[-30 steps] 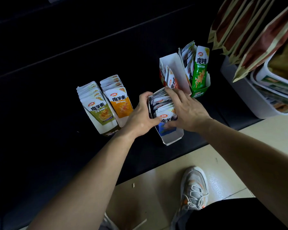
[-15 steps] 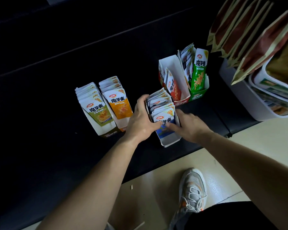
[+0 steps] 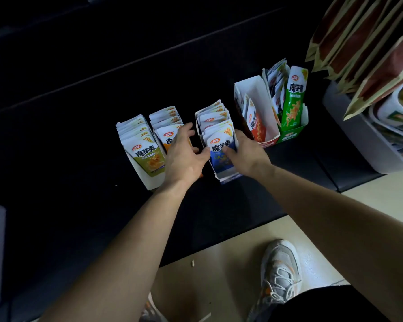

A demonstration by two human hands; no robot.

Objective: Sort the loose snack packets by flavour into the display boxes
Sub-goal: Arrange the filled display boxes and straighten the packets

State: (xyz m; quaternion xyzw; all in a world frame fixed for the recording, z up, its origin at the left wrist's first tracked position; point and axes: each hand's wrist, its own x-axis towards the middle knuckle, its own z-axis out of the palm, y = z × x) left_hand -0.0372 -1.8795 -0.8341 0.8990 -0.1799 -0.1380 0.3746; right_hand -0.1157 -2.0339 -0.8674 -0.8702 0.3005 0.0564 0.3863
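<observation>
Five display boxes stand in a row on the dark surface. From left they hold olive packets (image 3: 142, 151), orange packets (image 3: 166, 126), blue packets (image 3: 215, 130), red packets (image 3: 256, 123) and green packets (image 3: 293, 105). The blue box (image 3: 227, 176) sits in the middle, close to the orange one. My left hand (image 3: 184, 159) lies spread over the front of the orange packets, its thumb touching the blue box's left side. My right hand (image 3: 247, 153) grips the blue box's right wall, thumb on the front blue packet.
The red box (image 3: 254, 89) is mostly hollow behind its few packets. A white bin (image 3: 349, 138) with other goods stands at the right, with brown hanging bags (image 3: 358, 38) above it. The surface's front edge (image 3: 219, 238) is near my shoe (image 3: 280, 270).
The blue box has slid left, closer to the orange box. My left hand has opened and shifted over the orange packets. My right hand stays on the box's right side.
</observation>
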